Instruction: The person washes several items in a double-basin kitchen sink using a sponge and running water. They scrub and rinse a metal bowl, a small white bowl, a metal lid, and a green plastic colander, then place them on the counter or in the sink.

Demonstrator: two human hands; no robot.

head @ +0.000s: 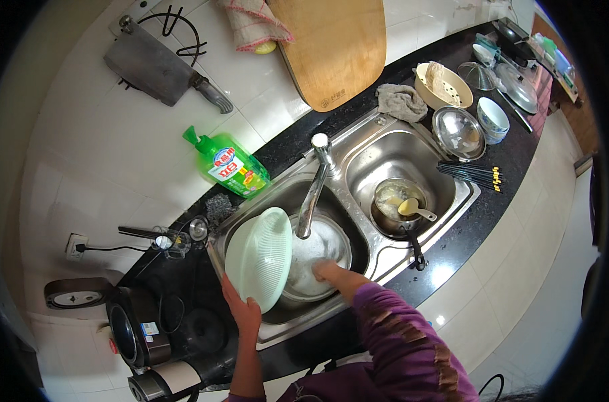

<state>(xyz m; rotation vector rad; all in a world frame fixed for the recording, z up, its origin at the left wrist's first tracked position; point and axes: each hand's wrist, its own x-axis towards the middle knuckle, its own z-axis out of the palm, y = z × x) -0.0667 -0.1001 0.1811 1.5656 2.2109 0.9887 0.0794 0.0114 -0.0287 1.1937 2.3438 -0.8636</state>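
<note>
My left hand (244,309) grips the rim of a pale green plastic colander (264,261), which is tilted on its side over the left basin of a steel double sink. My right hand (327,270) is in or just over a round metal basin (334,246) of cloudy water there; its fingers are blurred, so whether it holds anything is unclear. The chrome faucet (312,201) reaches over this metal basin. In the right sink basin stands a small saucepan (392,221) with a pale yellow spoon (414,208) resting in it.
A green dish soap bottle (231,168) and a scouring pad (219,208) stand behind the sink. To the right lie a grey cloth (401,103), a metal lid (459,133), stacked bowls (493,118) and chopsticks (470,173). A rice cooker (138,326) is at the left. A cleaver (151,63) hangs above.
</note>
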